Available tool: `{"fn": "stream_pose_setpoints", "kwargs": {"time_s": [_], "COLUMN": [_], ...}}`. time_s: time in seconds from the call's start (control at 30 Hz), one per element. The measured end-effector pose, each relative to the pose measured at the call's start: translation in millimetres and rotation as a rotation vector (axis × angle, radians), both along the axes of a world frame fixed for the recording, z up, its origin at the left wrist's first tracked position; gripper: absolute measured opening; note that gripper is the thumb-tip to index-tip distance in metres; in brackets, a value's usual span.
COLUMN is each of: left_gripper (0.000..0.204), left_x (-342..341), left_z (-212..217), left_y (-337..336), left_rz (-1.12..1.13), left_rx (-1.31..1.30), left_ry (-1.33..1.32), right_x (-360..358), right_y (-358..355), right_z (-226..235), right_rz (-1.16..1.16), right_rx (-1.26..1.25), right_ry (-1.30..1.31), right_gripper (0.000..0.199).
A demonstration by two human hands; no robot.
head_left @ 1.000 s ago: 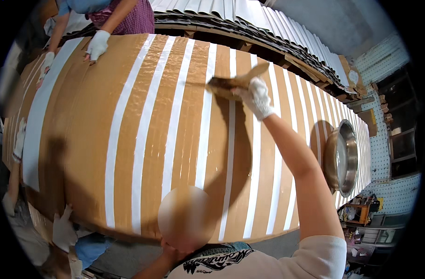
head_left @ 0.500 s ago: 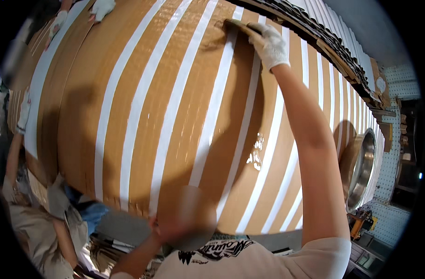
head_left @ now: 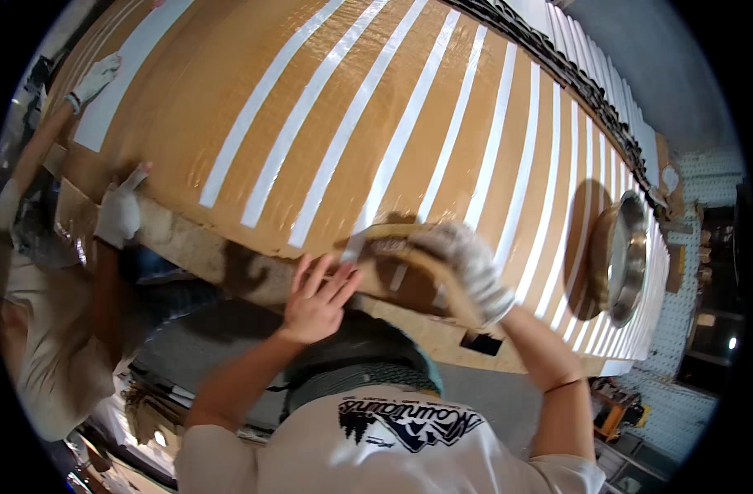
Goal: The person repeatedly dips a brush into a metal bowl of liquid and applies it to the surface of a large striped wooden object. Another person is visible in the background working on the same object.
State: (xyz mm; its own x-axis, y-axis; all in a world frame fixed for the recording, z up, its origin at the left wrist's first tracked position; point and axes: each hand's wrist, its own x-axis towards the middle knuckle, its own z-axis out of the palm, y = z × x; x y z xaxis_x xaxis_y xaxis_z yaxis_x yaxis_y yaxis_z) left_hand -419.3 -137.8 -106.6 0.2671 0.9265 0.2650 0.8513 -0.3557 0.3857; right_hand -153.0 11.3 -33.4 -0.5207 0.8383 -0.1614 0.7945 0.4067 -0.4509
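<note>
Head: R hand (head_left: 469,267) w/ brush (head_left: 403,246)

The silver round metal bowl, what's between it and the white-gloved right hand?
White-striped brown sheeting, with a dark shadow across it, in the head view.

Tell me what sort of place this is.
Probably a workshop, though its trade is unclear. Overlapping brown-and-white sheets cover a long work surface, a large metal basin stands on them, and a co-worker's gloved hand is at the near edge.
</note>
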Motion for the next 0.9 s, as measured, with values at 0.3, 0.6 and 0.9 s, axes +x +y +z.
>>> {"fn": "stream_pose_setpoints", "kwargs": {"time_s": [0.3,0.6,0.9], "left_gripper": [0.042,0.05,0.05], "left_x": [-18,-31,-21], "left_z": [-5,-27,-24], "left_y": [11,4,10], "left_rz": [0.324,0.309,0.267], "left_rx": [0.179,0.216,0.248], "left_ry": [-0.118,-0.06,-0.069], "right_x": [-74,-44,31], "right_y": [11,-20,48], "right_z": [-11,8,-26], "right_rz": [-0.044,0.056,-0.263], "right_rx": [0.351,0.013,0.581], "right_ry": [0.271,0.147,0.045], "right_gripper": [0.043,0.046,0.03]}}
